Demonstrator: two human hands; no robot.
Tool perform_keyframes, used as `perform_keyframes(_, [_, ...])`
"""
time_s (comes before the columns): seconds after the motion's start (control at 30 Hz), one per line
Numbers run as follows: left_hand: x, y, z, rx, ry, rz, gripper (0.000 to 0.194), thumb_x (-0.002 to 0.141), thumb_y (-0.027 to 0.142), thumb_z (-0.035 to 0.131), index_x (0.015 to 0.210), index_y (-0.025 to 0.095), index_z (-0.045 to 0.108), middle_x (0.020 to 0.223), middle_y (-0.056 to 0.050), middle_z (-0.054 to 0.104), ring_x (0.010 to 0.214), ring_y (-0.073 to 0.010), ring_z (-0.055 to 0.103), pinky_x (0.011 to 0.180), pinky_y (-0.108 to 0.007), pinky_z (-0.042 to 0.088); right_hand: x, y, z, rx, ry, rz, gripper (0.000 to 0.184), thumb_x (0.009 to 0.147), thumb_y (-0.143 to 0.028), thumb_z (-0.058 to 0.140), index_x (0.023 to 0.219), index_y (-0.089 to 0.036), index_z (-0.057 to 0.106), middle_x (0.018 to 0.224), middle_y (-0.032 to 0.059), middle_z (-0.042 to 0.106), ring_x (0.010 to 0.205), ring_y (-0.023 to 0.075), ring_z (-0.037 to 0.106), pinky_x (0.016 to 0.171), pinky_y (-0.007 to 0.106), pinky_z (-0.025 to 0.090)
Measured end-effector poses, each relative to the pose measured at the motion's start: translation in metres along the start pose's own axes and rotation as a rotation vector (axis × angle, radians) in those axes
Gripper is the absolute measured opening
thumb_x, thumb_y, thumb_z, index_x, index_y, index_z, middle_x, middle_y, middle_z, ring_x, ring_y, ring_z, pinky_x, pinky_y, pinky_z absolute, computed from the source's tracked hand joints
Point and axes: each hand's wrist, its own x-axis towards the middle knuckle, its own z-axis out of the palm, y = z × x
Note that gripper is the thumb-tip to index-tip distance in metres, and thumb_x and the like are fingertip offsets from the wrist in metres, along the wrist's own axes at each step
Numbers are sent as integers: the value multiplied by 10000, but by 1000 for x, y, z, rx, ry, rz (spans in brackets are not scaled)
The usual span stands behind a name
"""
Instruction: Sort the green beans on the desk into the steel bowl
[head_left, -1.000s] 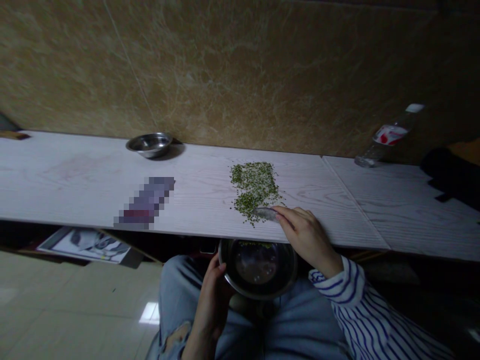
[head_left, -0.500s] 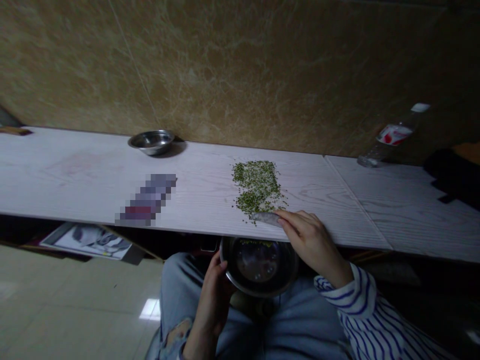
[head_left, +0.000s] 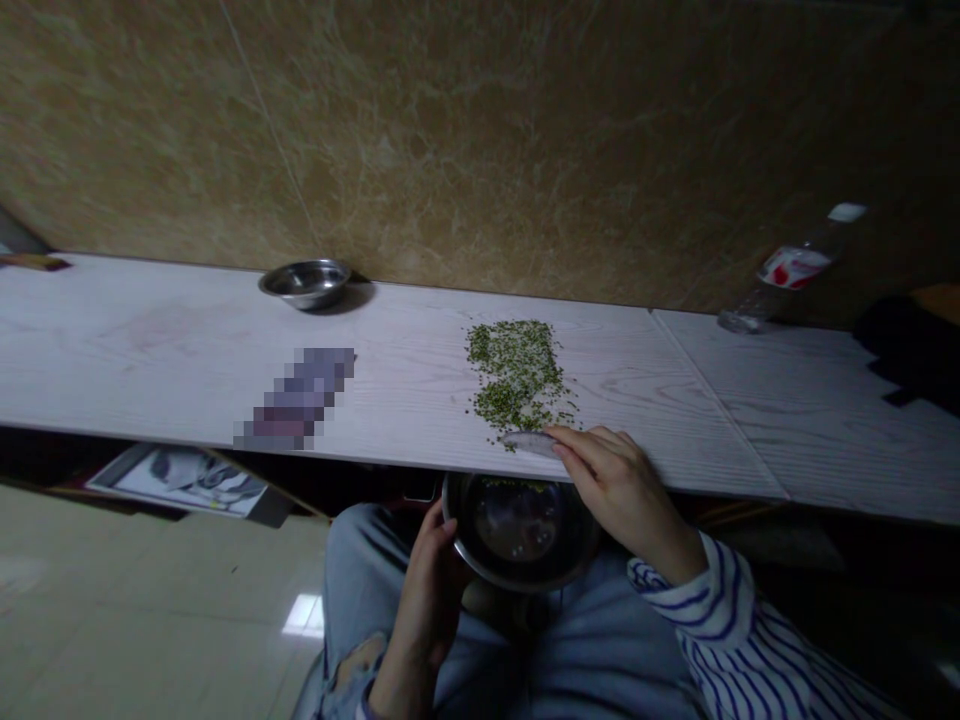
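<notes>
The one flat grey scraper (head_left: 527, 441) has come closer to the table's front edge over the last second, and now lies mostly on the near side of the beans. The right hand (head_left: 615, 485) grips it by one end, thumb and fingers pinched together. The left hand (head_left: 433, 565) is closed on the rim of the larger of two metal bowls, a deep basin (head_left: 574, 540) tucked just below the edge — some green beans show along its far inner wall. Too many to count, the mung beans (head_left: 497, 403) lie in one loose patch on the white wood-grain table (head_left: 401, 375), a few strays apart from it. The second, smaller metal bowl (head_left: 306, 287) stands near the wall, left of the patch. One pixelated object (head_left: 296, 398) lies nearer the front; one capped plastic bottle (head_left: 795, 268) stands well to the right.
</notes>
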Motion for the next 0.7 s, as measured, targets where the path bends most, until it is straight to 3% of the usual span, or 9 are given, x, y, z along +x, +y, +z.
perform_keyframes(0.3, [0, -1, -4, -4, -12, 3, 460, 740, 305, 692, 1182, 197, 622, 1095, -80, 727, 1069, -309, 649, 807, -366, 536, -11, 12, -1, 6, 51, 71, 260, 961, -226, 497, 1170, -212, 651, 1011, 64, 727, 890, 211, 655, 812, 366, 479])
perform_keyframes(0.7, [2, -3, -5, -35, -26, 5, 430, 763, 292, 677, 1180, 201, 627, 1133, -85, 719, 1097, -305, 638, 847, -374, 523, -12, 9, -2, -15, 32, 35, 247, 952, -186, 501, 1149, -189, 650, 961, 60, 732, 861, 202, 656, 786, 358, 466])
